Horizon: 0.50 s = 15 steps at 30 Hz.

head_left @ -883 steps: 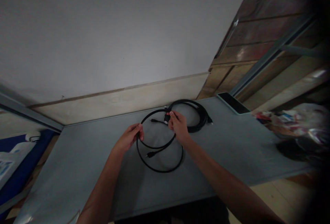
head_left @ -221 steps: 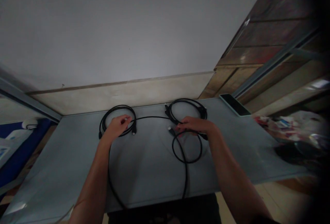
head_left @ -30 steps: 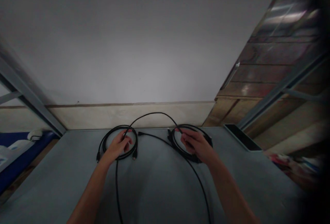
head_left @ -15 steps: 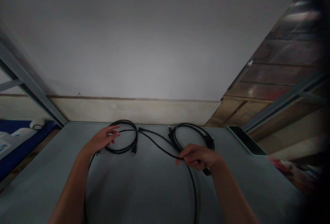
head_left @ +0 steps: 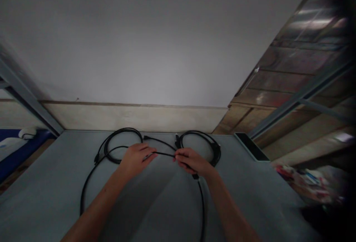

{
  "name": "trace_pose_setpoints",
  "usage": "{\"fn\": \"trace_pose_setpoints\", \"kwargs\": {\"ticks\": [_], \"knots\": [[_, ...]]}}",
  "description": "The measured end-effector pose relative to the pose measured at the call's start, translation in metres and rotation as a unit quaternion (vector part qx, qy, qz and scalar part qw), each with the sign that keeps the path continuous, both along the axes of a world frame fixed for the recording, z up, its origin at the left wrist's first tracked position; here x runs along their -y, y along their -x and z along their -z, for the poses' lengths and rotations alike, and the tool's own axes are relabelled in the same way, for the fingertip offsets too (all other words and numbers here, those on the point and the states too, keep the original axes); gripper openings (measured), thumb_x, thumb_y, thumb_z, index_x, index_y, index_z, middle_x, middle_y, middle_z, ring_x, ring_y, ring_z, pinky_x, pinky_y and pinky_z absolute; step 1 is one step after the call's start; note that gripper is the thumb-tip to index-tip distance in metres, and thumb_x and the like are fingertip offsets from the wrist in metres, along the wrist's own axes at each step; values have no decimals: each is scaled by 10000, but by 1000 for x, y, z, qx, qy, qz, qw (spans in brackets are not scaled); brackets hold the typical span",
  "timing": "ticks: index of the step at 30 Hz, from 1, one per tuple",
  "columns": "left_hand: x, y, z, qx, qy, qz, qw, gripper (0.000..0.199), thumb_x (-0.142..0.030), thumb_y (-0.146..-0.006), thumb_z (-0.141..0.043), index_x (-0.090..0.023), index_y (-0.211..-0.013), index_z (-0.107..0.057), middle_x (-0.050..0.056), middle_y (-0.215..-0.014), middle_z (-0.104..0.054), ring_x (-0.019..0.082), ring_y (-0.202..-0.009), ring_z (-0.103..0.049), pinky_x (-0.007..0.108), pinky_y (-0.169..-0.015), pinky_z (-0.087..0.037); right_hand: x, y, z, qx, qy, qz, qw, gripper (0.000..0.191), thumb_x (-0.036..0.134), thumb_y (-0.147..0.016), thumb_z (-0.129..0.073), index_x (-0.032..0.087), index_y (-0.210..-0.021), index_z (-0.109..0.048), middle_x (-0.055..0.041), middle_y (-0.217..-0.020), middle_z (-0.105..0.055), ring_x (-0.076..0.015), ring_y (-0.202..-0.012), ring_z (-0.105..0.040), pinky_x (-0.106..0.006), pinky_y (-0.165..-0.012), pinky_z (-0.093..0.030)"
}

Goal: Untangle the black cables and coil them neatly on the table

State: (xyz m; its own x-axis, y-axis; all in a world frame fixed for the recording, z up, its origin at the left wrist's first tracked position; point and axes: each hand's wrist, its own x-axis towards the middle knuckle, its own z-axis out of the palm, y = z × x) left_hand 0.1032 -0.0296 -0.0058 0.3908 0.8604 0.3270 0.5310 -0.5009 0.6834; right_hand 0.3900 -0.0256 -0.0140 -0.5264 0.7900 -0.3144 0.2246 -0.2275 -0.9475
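Observation:
A black cable (head_left: 164,154) stretches between my two hands above the grey table. My left hand (head_left: 136,159) is closed on it, thumb against fingers, over the near right side of a coiled black cable (head_left: 105,149). Its other part curves from under the left hand toward the table's near side. Just to the right, my right hand (head_left: 194,162) pinches the same cable in front of a second black cable coil (head_left: 219,153). A black connector (head_left: 195,176) shows below the right hand, with cable running down from it. The fingers partly hide both coils.
A phone-like dark slab with a pale edge (head_left: 251,146) lies at the table's back right. Grey metal posts (head_left: 35,102) rise at both back corners, with a pale wall (head_left: 139,67) behind. Blue material with white items (head_left: 11,149) is at far left.
My left hand has moved right and closed on the cable. My right hand has shifted slightly left and up, bringing both hands nearer together. The camera view has shifted a little.

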Motion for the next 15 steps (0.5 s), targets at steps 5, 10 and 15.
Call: {"fn": "trace_pose_setpoints", "kwargs": {"ticks": [5,10,15], "knots": [[-8,13,6,-67,-53,-9,996,318,-462,-932,-559,-233,-881,-774,67,-801,-695,203,-752,-616,303,-732,-435,0,7,4,3,-1,-32,999,418,562,-887,-588,150,-824,-604,95,-522,-354,-40,-369,-283,-173,-337,-205],[-16,30,6,-146,-104,-19,984,378,-487,-958,-521,-213,-827,-745,42,-782,-703,171,-744,-638,280,-690,-417,-7,-5,8,22,2,-77,997,417,550,-885,-596,141,-807,-618,75,-537,-386,-50,-420,-312,-193,-398,-250],[-17,31,8,-182,-76,-15,980,380,-500,-939,-551,-201,-805,-743,40,-797,-725,187,-770,-657,284,-690,-412,-8,-10,8,102,-26,-93,990,388,512,-871,-609,137,-788,-664,33,-564,-458,-74,-470,-391,-204,-433,-293]]}}
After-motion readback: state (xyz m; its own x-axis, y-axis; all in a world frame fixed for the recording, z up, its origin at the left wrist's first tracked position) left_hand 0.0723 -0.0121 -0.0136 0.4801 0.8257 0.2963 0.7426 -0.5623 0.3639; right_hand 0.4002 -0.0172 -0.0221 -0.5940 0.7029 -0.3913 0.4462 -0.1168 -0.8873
